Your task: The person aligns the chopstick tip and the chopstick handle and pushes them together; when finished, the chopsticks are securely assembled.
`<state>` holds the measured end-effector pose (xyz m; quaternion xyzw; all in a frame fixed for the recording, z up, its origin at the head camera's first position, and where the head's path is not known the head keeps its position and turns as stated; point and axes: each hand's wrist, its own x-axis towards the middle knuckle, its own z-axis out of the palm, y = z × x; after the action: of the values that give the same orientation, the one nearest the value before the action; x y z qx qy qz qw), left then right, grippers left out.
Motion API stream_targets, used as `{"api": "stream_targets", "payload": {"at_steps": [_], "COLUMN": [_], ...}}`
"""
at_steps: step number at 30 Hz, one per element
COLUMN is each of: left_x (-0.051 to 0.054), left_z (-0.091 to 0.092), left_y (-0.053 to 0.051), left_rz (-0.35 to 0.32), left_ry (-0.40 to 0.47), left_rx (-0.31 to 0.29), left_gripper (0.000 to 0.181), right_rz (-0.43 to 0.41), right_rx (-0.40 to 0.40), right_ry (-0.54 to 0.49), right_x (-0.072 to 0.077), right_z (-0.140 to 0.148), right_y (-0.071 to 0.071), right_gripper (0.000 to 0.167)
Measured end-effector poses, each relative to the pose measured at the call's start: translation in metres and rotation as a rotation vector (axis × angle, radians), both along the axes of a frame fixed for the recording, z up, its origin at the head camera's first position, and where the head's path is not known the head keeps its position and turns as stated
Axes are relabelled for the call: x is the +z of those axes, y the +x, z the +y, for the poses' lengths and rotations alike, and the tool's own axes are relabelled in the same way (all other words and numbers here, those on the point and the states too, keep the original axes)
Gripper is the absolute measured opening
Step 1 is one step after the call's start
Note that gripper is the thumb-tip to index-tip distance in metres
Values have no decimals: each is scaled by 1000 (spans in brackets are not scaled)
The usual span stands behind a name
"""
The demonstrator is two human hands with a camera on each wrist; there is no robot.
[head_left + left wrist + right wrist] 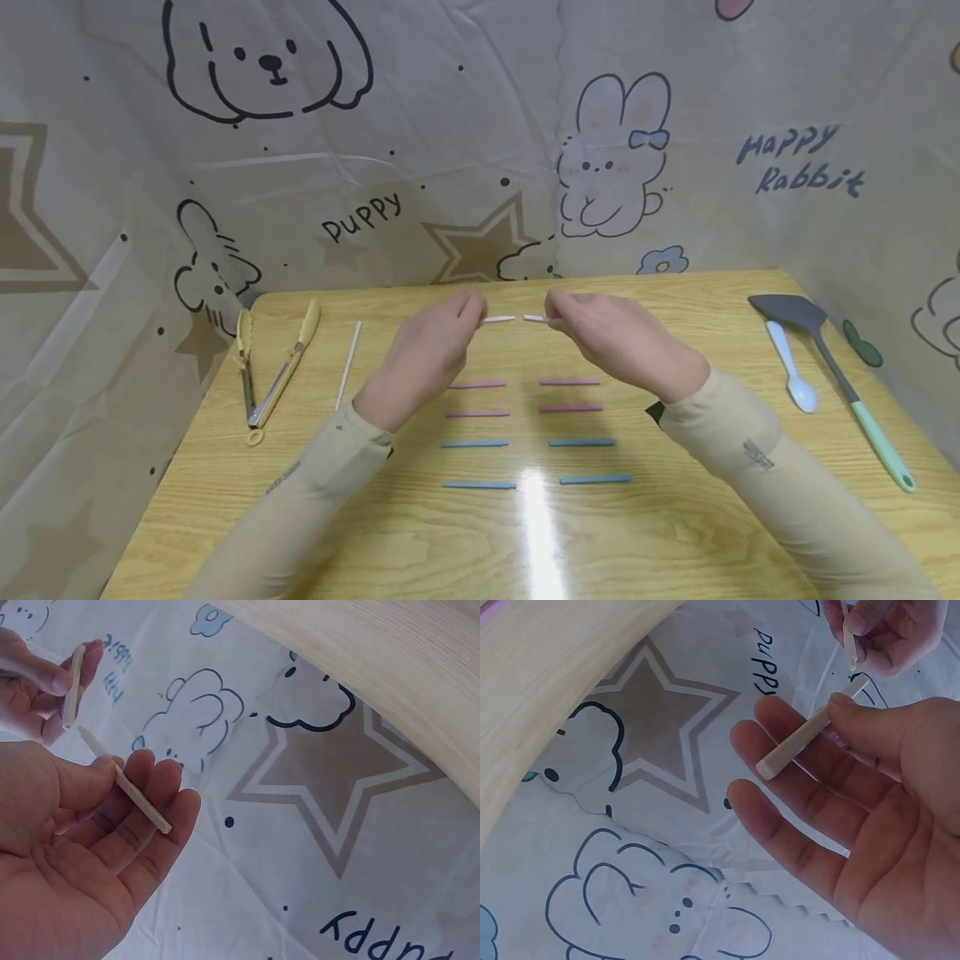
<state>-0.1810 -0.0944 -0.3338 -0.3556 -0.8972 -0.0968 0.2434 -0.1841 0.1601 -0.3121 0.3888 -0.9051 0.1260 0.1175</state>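
Short white stick (498, 319): one, raised toward the far edge of the surface (420, 542), pinched by thumb and fingers of the left hand (427, 346). Second short white stick (535, 317): pinched likewise by the right hand (626, 337); facing ends near, apart. Pink sticks (571, 408): four, paired in rows. Blue sticks (595, 480): four, nearer the person. Tongs (281, 383), long white stick (348, 362): left. Spoon (790, 362), spatula (836, 364): right.
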Motion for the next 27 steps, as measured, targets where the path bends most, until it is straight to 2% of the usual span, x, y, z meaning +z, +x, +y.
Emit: {"api": "stream_targets", "payload": {"at_steps": [8, 16, 27], "left_x": [4, 5, 5], "left_z": [3, 4, 6], "left_y": [5, 6, 9], "left_rz": [2, -16, -4], "left_ry": [-9, -6, -39], "left_rx": [12, 11, 0], "left_gripper": [19, 16, 38], "right_rz": [44, 72, 72], "right_rx": [7, 13, 7], "right_ry": [-3, -15, -3], "right_x": [2, 0, -1], "right_z": [-1, -2, -4], "right_y": [3, 5, 7], "right_gripper": [12, 13, 14]}}
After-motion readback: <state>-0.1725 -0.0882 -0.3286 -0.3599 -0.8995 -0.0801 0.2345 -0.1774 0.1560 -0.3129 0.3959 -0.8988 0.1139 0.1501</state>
